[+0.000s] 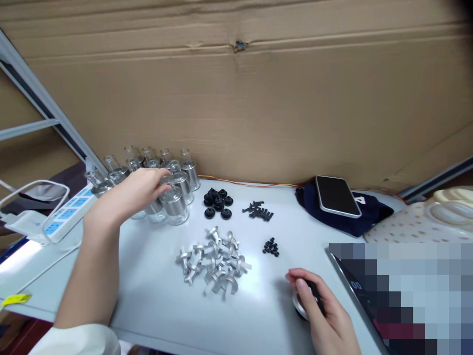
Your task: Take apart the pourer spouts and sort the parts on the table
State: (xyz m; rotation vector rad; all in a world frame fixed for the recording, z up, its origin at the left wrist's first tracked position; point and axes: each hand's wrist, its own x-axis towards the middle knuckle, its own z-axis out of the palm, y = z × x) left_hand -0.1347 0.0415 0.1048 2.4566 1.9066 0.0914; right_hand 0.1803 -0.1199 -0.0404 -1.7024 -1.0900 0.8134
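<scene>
Left hand [148, 183] is sitting at the neck of the nearest right-hand bottle [175, 208], far left; finger and thumb are lying about the neck, but whether they are pressing on it I cannot tell. Hand and forearm are covering parts of the other bottles [189, 170], so no count is being entered.

Right hand [327, 305] is clamping a black-and-silver part [300, 306], near right; the fingers are hiding much of it, and its full shape is not showing. The lower frame edge is cutting off this wrist. A pixelated block is masking most of the device [354, 290] to its right; digits "00" are showing.

Between the hands, silver parts [214, 264] are overlapping in a heap, too tangled for counting. Beyond, black caps [218, 201] are bunching; black rods [261, 212] are lying to their right, small rings [271, 247] nearer. Far right, a phone [337, 196] is covering some dark cloth [371, 212]. Far side, cardboard [258, 113] is standing as a wall.
</scene>
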